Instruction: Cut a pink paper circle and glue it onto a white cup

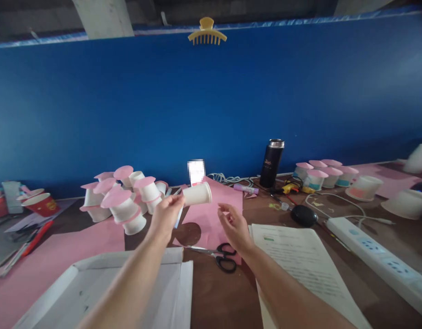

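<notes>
My left hand (168, 212) grips a white paper cup (197, 194) by its narrow end, and the cup lies on its side in the air with its rim to the right. Just right of that rim, my right hand (234, 225) hovers with fingers loosely curled and apart, touching nothing I can see. Beneath both hands lies pink paper (211, 214) with a round hole cut out of it. A pair of black-handled scissors (226, 258) rests on the paper's near edge.
Left stand several white cups with pink paper discs (118, 198); more sit at far right (317, 176). A white cardboard tray (156, 292) is at front left. Printed sheets (300, 265), a mouse (303, 215), a power strip (371, 256) and a black bottle (271, 163) occupy the right.
</notes>
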Tool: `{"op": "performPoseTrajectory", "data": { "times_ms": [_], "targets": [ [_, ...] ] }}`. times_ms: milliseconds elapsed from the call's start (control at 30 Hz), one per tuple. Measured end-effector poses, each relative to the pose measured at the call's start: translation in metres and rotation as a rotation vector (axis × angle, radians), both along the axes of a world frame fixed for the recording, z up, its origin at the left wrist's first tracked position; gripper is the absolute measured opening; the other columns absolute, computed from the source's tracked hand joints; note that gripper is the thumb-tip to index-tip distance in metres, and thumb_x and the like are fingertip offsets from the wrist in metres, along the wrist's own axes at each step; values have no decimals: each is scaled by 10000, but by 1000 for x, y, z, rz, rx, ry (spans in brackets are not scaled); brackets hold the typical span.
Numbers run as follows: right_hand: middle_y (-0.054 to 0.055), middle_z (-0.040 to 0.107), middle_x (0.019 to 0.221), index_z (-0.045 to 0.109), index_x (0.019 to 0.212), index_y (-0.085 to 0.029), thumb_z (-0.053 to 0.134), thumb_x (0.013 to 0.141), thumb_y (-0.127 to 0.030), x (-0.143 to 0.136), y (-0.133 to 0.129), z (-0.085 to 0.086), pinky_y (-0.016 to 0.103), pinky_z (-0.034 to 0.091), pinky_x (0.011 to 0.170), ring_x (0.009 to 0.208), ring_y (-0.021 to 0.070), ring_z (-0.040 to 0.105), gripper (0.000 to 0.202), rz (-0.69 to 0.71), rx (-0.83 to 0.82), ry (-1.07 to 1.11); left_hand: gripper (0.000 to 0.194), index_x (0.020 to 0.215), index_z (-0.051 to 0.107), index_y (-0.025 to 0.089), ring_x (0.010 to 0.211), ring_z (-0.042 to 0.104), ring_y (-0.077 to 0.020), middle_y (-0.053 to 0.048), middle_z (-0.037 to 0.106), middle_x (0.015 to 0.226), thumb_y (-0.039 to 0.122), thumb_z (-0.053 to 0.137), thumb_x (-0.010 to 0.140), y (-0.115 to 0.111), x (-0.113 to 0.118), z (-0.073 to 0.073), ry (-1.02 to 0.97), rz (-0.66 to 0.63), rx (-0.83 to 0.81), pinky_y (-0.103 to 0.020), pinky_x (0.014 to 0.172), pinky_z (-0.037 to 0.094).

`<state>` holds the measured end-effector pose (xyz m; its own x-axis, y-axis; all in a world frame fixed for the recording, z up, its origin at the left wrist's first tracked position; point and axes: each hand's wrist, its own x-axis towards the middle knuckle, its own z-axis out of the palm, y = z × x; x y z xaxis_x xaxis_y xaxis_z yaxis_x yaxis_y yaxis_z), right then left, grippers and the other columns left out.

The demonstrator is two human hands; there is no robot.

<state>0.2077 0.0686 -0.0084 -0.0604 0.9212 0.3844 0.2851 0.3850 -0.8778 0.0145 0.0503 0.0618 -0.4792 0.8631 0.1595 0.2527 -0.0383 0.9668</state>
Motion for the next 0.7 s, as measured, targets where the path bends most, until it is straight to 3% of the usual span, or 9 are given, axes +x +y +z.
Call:
{"op": "performPoseTrajectory", "data": {
  "times_ms": [100, 200, 300, 500, 700],
  "targets": [
    [55, 639, 1046, 567, 1153, -205, 474, 856, -346, 3, -5, 4, 232, 491, 594, 640, 112, 580, 342, 29, -4, 24, 279, 741, 662, 199, 700, 578, -177, -13, 649, 704, 468, 662, 665, -11, 8, -40, -82, -67, -41, -268, 646, 422],
    [43, 657, 945, 632, 999, -197, 470, 861, -334, 4, -6, 4, 226, 477, 600, 655, 121, 591, 253, 77, 28, -35, 297, 774, 665, 213, 729, 589, -185, -11, 660, 751, 490, 662, 668, -14, 7, -57, -57, -161, -27, -263, 660, 424],
    [31, 655, 810, 657, 879, -187, 463, 869, -325, 2, -6, 2, 222, 457, 606, 656, 130, 585, 238, 107, 48, -97, 325, 772, 657, 212, 667, 584, -175, -5, 646, 713, 522, 649, 672, -13, 2, -64, -62, -174, -34, -261, 615, 418],
    [29, 667, 778, 673, 833, -182, 518, 803, -284, 0, -8, 4, 234, 454, 636, 660, 139, 595, 188, 114, 9, -107, 309, 748, 643, 210, 636, 563, -156, 15, 614, 666, 512, 635, 683, -10, -3, -70, -24, -185, -34, -252, 602, 407],
    [22, 664, 713, 675, 749, -182, 595, 715, -321, 8, 5, -1, 259, 454, 633, 649, 164, 599, 164, -155, -71, 118, 299, 763, 638, 203, 623, 534, -158, 11, 594, 642, 493, 592, 705, -3, -19, -75, 35, -11, -33, -259, 591, 391]
  ]
}}
